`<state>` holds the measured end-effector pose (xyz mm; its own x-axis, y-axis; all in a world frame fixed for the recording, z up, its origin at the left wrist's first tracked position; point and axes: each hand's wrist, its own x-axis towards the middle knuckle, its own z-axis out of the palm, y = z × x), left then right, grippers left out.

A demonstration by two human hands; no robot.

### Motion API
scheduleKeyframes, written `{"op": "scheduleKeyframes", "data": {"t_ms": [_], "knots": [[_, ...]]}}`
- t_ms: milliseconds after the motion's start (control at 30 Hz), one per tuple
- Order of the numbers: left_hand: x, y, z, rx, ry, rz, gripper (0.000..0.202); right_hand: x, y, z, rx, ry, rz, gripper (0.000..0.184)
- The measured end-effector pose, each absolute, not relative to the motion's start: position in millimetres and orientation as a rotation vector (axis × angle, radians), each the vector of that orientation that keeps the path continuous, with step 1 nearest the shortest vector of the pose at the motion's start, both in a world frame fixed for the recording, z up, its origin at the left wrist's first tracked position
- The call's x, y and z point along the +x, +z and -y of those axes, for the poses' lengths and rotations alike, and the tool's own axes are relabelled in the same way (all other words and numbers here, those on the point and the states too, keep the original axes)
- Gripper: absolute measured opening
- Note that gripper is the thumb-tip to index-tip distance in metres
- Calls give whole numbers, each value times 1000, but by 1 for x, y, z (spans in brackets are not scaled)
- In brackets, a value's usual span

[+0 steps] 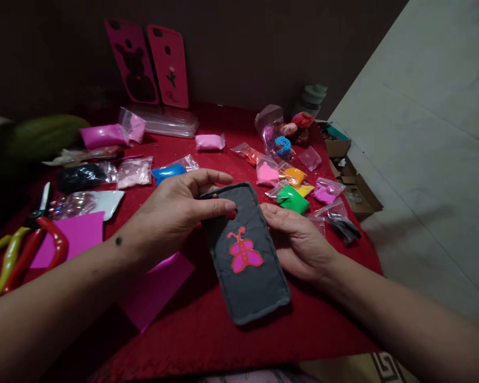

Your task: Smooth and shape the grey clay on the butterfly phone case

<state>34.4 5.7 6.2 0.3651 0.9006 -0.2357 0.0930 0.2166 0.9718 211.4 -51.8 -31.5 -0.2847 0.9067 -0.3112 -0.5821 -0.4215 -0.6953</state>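
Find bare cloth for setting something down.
Red tablecloth: front edge, below the butterfly phone case; smaller patch behind the light-pink packet, beside the clear plastic case. Crowded: left around red-handled pliers, right around the green packet.

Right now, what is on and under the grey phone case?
Atop the phone case are a pink butterfly and part of the left hand. Below, red cloth shows around the case; the underside and anything directly beneath are covered.

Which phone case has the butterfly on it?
The dark grey phone case held by the left hand and right hand. Behind it, one pink case has a dark animal; another pink case, a flower.
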Motion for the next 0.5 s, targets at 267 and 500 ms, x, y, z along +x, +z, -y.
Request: {"op": "scheduleKeyframes", "data": {"t_ms": [267, 500], "knots": [[34, 7, -6, 1215, 764, -1046, 37, 210, -31, 52, -862, 1837, 563, 9], [29, 8, -10, 1194, 836, -1042, 37, 212, -32, 54, -813, 1910, 565, 10]]}}
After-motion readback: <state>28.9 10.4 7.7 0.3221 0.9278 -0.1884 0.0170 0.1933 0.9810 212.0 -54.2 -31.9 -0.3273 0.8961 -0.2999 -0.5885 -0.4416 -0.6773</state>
